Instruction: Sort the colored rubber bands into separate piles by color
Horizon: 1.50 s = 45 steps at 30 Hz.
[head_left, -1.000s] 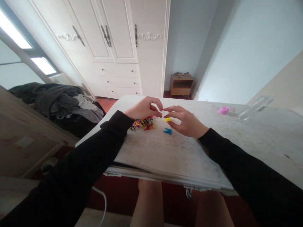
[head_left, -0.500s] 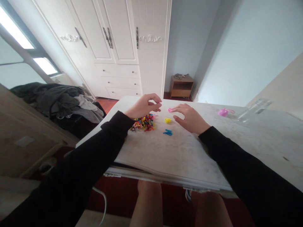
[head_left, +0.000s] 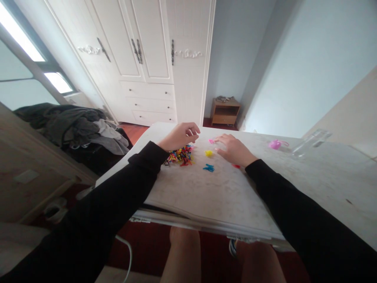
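Observation:
My left hand (head_left: 182,135) hovers just above the far side of a pile of small multicoloured loop-shaped pieces (head_left: 182,156). Its fingers are loosely curled, the thumb apart from them, and I see nothing held. With fingers spread, my right hand (head_left: 234,149) is low over the table, its fingertips beside a small pink cluster (head_left: 211,141); whether they touch is too small to tell. Between the hands are a yellow cluster (head_left: 208,153) and, closer to me, some blue loops (head_left: 209,168). Something red (head_left: 236,166) shows partly from under my right hand.
A pink round object with a loop (head_left: 275,144) and a clear transparent container (head_left: 312,142) stand at the right on the whitish table (head_left: 218,196). Its near edge runs above my knees. Beyond it are a white wardrobe (head_left: 188,86) and a small wooden cabinet (head_left: 225,112). Clothes (head_left: 76,125) are heaped at left.
My right hand has drawn slightly left and toward me, off the pink cluster, and the red piece beneath it now shows. My left hand stays near the pile. The view has tilted slightly.

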### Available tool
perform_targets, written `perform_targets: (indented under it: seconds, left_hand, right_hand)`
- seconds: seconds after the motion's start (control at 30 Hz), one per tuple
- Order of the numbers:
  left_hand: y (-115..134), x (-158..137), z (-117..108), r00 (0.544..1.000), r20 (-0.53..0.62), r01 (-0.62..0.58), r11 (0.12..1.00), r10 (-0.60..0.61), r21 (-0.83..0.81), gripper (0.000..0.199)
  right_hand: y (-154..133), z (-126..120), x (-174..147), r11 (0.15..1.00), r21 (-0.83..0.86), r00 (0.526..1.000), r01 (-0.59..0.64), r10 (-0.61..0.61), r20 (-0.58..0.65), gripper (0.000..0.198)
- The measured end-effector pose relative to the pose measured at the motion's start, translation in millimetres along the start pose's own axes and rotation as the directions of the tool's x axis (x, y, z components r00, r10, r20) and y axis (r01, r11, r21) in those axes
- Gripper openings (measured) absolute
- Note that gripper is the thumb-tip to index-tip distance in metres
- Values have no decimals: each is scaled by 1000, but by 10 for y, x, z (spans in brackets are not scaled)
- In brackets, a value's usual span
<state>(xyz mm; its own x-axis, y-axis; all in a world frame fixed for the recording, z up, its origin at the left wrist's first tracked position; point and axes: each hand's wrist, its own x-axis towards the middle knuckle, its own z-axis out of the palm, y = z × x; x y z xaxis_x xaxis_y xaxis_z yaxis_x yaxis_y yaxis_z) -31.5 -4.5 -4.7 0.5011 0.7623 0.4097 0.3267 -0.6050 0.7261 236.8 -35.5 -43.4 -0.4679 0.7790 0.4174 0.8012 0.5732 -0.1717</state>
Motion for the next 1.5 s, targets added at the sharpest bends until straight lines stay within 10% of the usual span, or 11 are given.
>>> perform_targets:
  seconds: [0.73,1.13,1.5]
  left_hand:
    - [-130,-47,-131,961,241,34,922,-136,385,20]
    - [-76,-19,-145,977,182,123,991,-114,-43,25]
    - [9,-36,34,968,248,133,919,-40,-371,33]
  right_hand:
    - [-67,-162,-40,994,-32,994,-107,107,2,22]
    - [-72,-155,-28,997,41,995,-61,64,-73,20]
    - [-389,-216,-23,926,276,960,256,-211,-182,18]
